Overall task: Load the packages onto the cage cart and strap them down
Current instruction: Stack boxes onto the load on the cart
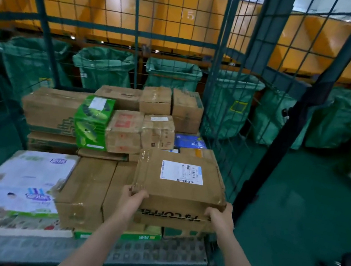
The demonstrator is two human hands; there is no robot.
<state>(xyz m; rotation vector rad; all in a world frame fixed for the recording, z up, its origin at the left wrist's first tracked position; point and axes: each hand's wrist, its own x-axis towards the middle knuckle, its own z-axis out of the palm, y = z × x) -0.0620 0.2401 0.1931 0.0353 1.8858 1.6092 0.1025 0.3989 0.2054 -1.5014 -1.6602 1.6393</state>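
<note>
You had both hands on one brown box (179,180), white label up, at the front right of the cage cart (149,254), above the lower stack; whether it rested there could not be told. Your left hand (133,197) gripped its near left corner and your right hand (220,217) its near right corner, fingers curled round the edges.

The cart held roughly a dozen brown boxes, one green pack (92,121), one blue pack (189,141) and one white pack (31,180) at front left.

Behind the wire stood at least six green sacks (104,67), mouths open, contents hidden.
</note>
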